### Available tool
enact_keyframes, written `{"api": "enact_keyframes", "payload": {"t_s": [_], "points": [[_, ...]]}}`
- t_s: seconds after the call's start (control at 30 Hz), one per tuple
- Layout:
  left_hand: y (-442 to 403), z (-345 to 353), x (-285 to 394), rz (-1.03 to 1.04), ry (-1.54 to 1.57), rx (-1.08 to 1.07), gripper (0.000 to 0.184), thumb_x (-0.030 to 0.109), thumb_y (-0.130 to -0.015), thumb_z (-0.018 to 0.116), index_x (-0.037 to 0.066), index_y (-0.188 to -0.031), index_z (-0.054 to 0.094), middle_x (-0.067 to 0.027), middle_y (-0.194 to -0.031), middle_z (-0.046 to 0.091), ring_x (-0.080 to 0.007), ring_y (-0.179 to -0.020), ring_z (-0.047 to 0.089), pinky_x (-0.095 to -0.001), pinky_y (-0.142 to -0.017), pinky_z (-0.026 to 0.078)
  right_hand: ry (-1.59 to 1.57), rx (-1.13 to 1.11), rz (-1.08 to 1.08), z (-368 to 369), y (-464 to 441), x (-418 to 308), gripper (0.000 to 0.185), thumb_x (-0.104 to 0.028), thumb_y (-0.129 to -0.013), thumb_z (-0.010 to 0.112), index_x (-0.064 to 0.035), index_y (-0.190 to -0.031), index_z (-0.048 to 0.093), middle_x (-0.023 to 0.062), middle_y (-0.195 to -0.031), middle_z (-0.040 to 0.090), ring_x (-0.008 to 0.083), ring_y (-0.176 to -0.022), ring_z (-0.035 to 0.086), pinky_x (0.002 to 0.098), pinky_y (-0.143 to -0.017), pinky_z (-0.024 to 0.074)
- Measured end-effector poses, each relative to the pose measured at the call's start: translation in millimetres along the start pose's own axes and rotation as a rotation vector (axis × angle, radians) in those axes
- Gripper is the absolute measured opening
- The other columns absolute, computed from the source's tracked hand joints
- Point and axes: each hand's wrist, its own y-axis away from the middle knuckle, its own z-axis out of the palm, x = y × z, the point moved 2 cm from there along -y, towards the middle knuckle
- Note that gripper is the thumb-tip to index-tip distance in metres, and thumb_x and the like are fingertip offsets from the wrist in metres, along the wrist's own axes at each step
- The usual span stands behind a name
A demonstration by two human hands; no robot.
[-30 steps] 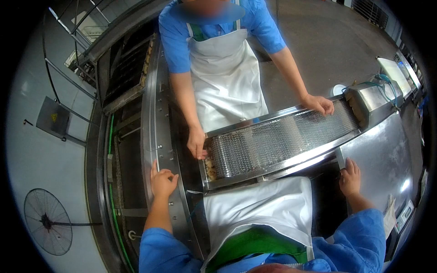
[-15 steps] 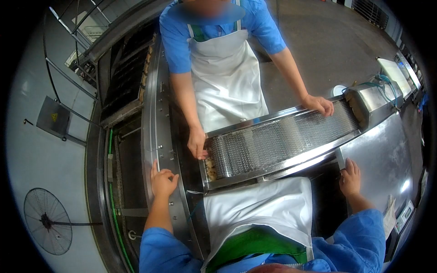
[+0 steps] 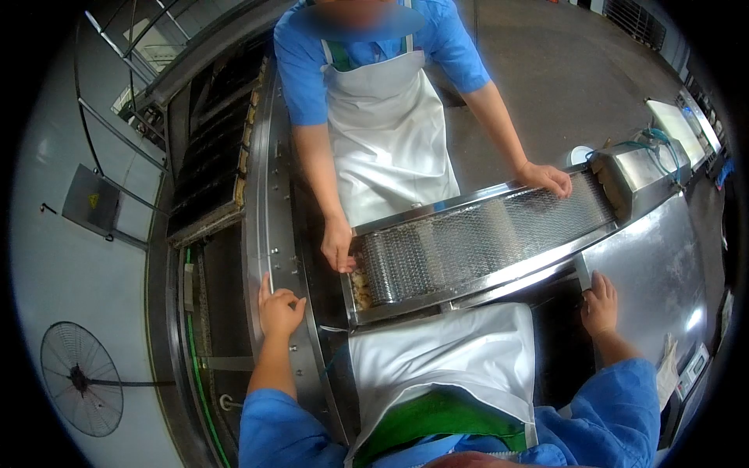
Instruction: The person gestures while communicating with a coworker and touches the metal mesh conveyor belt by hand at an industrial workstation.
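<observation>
My left hand (image 3: 281,310) rests on the metal rail (image 3: 261,234) of the machine at the left, fingers apart and holding nothing. At the right, my right hand (image 3: 599,304) lies with spread fingers over the near-left edge of a steel table (image 3: 655,257). Between them runs a wire mesh conveyor (image 3: 484,238) in a steel frame. Pale brown pieces (image 3: 360,288) lie at its left end. A co-worker in a white apron (image 3: 390,140) stands across it, one hand (image 3: 337,246) at that left end, the other (image 3: 546,179) on the far edge.
Dark trays (image 3: 214,156) with pale brown edges sit in the machine at the left. A wall fan (image 3: 82,380) and a metal box (image 3: 91,200) are at the far left. A steel housing (image 3: 644,175) with blue-green cords stands at the conveyor's right end.
The dark trays in the left machine have moved down the frame, towards my left hand. My hands and the co-worker's hands have stayed in nearly the same places.
</observation>
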Motion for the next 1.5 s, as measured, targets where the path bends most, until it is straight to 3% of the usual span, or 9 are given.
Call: {"api": "enact_keyframes", "payload": {"t_s": [1.5], "points": [[-0.1,6.7,-8.2,0.011,0.047,0.018,0.016,0.023,-0.071,0.079,0.010,-0.064,0.073,-0.0043,-0.090,0.073,-0.0366,-0.137,0.041,-0.0496,-0.113,0.032,-0.017,0.001,0.021,0.2,0.6,-0.7,0.021,-0.001,-0.069,0.068,-0.0070,-0.088,0.067,0.0170,-0.145,0.045,0.0398,-0.133,0.042,0.0509,-0.107,0.0387]]}}
